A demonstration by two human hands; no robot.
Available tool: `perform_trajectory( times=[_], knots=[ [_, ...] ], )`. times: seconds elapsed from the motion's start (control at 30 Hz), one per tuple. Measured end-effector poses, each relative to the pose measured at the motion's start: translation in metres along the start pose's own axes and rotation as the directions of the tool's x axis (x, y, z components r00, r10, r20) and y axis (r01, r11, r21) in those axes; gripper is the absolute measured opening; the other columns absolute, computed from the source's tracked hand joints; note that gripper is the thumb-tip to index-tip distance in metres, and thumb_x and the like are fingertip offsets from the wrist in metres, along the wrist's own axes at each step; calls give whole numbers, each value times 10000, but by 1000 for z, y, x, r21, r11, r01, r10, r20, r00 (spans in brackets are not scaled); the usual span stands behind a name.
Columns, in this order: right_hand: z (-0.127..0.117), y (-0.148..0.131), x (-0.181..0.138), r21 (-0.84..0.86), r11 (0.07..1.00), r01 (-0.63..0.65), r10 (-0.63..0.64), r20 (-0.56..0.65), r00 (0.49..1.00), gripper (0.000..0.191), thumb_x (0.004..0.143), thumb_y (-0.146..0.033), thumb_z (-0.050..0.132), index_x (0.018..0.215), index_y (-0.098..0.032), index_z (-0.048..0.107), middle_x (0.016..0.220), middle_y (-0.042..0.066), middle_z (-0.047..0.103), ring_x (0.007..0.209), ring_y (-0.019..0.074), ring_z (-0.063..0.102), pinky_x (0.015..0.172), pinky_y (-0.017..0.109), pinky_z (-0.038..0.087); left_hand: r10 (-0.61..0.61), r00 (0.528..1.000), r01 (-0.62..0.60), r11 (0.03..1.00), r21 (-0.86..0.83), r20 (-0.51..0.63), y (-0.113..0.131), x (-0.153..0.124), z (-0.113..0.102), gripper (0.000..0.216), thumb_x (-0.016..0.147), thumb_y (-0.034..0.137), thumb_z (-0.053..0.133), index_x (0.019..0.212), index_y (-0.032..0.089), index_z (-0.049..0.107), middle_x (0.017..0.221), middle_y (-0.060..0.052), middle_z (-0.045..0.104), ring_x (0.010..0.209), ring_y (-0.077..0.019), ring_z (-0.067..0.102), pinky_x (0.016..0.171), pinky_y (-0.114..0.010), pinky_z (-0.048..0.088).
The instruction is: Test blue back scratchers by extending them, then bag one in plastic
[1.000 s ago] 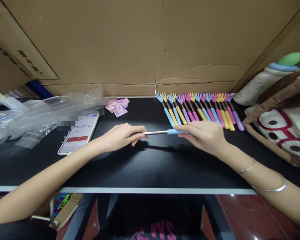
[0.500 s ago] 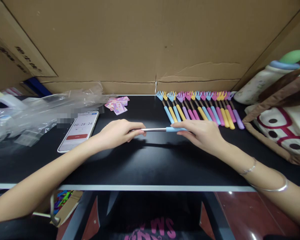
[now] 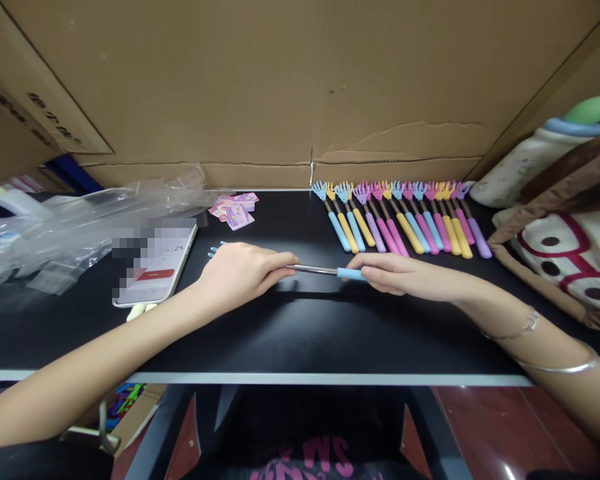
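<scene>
A back scratcher (image 3: pixel 314 269) with a light blue handle and a thin metal rod is held level above the black table. My left hand (image 3: pixel 245 270) is closed around its rod, and blue claw tips poke out behind the knuckles. On the other end, my right hand (image 3: pixel 400 275) grips the blue handle, with part of it hidden in the palm. Behind the right hand lies a row of several back scratchers (image 3: pixel 410 230) in blue, yellow, pink and purple, claws toward the cardboard wall.
Left of my hands lie a phone (image 3: pixel 155 267) and clear plastic bags (image 3: pixel 80 220). Small purple printed cards (image 3: pixel 239 215) lie near the back edge. At right are a white bottle (image 3: pixel 535 160) and a cloth bag (image 3: pixel 565 253). A cardboard wall (image 3: pixel 300 87) closes off the back.
My right hand has shifted slightly down and right along with the handle, its wrist bending. The blue claw tips now show behind my left hand. The rod tilts a little more.
</scene>
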State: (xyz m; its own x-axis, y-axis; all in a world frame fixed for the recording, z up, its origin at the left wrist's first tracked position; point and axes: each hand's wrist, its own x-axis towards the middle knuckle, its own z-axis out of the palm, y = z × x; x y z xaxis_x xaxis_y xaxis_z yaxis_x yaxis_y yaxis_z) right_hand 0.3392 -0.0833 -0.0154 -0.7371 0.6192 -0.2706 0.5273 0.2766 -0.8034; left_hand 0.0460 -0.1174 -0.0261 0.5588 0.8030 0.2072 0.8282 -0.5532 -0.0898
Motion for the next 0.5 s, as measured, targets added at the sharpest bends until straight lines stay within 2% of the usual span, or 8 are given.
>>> perform_trajectory(
  times=[0.07,0.17,0.3,0.5],
  knots=[
    [1,1,1,25,1000,-1,1,0,1000,497,954,-597,378,1072,-146,552,656,-38,410,541,87,345,501,242,291,37,996,-35,999,26,-85,-2,0,3,388,1008,449,343,1029,289,697,866,-9,749,702,-191,687,507,-258,287],
    [3,2,3,14,1000,-8,9,-36,999,502,943,-604,400,1059,-146,568,666,-29,427,566,93,377,515,245,307,80,988,-73,996,51,-134,-5,-1,5,383,1008,436,352,1007,276,700,825,-12,742,671,-190,680,494,-261,277],
    [5,3,4,-2,1000,-19,19,-70,997,494,945,-593,405,1069,-150,586,671,-26,430,583,100,388,541,249,324,80,989,-75,996,44,-124,-6,0,5,329,996,412,399,1004,277,699,817,-10,743,660,-189,678,495,-255,277],
    [6,7,6,-27,999,30,-32,-70,997,482,961,-567,380,1078,-155,600,651,-37,395,578,102,368,556,248,319,65,996,-63,998,31,-59,-6,2,4,297,990,407,423,1029,278,688,861,-7,747,693,-194,685,504,-254,274]
  ],
)
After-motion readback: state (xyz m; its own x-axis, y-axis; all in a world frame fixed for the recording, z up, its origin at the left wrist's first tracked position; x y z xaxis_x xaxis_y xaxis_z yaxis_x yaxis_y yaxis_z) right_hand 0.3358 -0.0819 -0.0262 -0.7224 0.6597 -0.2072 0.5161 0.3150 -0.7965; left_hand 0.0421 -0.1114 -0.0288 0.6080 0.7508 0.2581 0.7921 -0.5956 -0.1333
